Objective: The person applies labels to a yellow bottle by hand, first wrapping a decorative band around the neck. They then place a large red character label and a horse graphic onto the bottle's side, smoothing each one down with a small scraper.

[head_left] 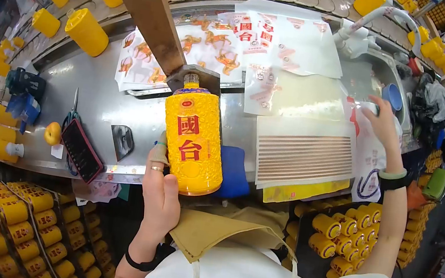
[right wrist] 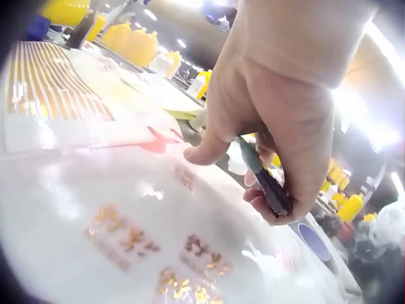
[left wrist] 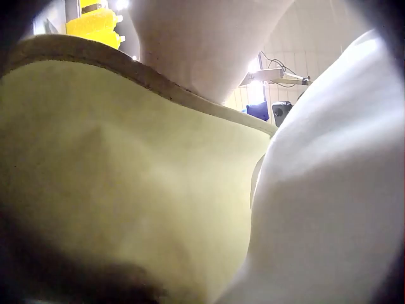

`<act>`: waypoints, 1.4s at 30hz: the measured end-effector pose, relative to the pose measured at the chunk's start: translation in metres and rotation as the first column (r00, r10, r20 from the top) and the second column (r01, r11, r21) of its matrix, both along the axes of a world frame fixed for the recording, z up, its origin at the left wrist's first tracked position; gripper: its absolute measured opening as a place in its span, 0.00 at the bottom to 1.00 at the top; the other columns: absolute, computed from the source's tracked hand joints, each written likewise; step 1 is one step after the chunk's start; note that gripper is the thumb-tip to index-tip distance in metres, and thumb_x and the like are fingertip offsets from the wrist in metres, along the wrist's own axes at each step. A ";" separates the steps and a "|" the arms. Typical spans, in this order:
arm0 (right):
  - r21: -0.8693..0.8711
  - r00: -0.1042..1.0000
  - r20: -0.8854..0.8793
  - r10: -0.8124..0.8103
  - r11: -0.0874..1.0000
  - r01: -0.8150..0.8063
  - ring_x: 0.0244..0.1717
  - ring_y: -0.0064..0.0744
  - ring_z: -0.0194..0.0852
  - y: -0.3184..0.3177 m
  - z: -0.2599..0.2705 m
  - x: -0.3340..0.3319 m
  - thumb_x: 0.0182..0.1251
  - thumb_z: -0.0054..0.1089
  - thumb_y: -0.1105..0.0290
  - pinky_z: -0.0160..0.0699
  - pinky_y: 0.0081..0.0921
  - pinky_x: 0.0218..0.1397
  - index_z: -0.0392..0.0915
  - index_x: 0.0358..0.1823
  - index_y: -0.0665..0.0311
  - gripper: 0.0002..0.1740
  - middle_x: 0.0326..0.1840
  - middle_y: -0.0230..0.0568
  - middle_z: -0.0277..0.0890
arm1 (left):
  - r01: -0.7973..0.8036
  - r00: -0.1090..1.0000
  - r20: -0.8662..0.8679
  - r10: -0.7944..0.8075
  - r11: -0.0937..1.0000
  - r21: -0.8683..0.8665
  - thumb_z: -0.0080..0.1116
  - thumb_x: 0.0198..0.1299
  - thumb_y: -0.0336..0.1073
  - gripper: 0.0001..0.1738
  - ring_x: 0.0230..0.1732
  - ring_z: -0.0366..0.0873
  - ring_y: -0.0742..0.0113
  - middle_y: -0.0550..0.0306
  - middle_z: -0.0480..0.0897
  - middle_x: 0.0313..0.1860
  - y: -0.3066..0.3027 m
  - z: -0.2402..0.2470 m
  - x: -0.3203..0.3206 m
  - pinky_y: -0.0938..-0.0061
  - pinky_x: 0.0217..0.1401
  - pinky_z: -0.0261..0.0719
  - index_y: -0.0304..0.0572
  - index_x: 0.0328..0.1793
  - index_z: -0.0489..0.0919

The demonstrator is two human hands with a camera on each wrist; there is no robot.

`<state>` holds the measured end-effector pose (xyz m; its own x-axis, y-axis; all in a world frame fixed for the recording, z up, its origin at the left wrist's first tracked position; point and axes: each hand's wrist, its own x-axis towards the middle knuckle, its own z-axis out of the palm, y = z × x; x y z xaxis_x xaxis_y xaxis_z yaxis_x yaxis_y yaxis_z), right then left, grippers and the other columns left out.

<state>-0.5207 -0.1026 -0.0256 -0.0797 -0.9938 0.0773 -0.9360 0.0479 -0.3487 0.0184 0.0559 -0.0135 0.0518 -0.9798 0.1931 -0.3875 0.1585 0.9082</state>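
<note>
A yellow bottle [head_left: 193, 140] with large red characters and an embossed surface leans with its neck at a metal bracket. My left hand [head_left: 162, 202] grips its lower left side, a pale finger cover and a ring showing; the fingers behind the bottle are hidden. Apron and sleeve fill most of the left wrist view. My right hand [head_left: 381, 123] is over a decal sheet [right wrist: 145, 209] with small gold prints. Its curled fingers hold a short dark tool [right wrist: 272, 193] with a greenish end, whose kind I cannot tell.
A wooden post [head_left: 141, 6] slants down to the bracket. Striped sheets [head_left: 305, 160] and horse decals [head_left: 191, 42] lie on the metal bench. Scissors [head_left: 73, 108] and a phone [head_left: 81, 149] lie left. A sink with a blue cup [head_left: 393, 96] stands right.
</note>
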 end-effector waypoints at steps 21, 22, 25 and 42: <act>-0.117 0.830 -0.200 0.520 0.829 -0.547 0.47 0.42 0.82 -0.022 -0.025 0.220 0.56 0.64 0.81 0.81 0.38 0.47 0.87 0.60 0.49 0.29 0.51 0.39 0.78 | -0.002 1.000 0.018 0.002 1.000 -0.002 0.36 0.83 0.56 0.41 0.73 0.73 0.37 0.28 0.74 0.72 0.002 0.001 0.002 0.58 0.77 0.67 0.17 0.77 0.65; -0.115 0.831 -0.203 0.517 0.831 -0.545 0.47 0.42 0.82 -0.020 -0.025 0.216 0.56 0.64 0.81 0.81 0.38 0.47 0.87 0.60 0.49 0.29 0.51 0.39 0.78 | -0.006 1.000 0.003 0.006 1.000 0.018 0.36 0.83 0.57 0.41 0.73 0.73 0.37 0.28 0.74 0.72 0.002 0.002 0.002 0.58 0.77 0.66 0.17 0.77 0.65; -0.118 0.823 -0.282 0.493 0.834 -0.540 0.46 0.42 0.82 -0.016 -0.026 0.203 0.55 0.64 0.82 0.81 0.38 0.46 0.88 0.59 0.49 0.29 0.52 0.39 0.77 | -0.012 0.998 0.060 0.011 1.000 0.024 0.35 0.83 0.57 0.41 0.73 0.73 0.38 0.28 0.74 0.72 0.001 0.007 0.002 0.58 0.77 0.66 0.18 0.77 0.65; -0.017 0.998 -0.056 0.022 1.000 -0.023 0.46 0.55 0.86 -0.060 -0.015 0.079 0.58 0.78 0.54 0.84 0.43 0.54 0.88 0.52 0.67 0.27 0.42 0.52 0.88 | -0.009 0.999 -0.041 0.011 0.999 0.045 0.34 0.84 0.58 0.40 0.71 0.75 0.47 0.33 0.76 0.69 -0.004 -0.003 0.003 0.60 0.75 0.68 0.20 0.77 0.67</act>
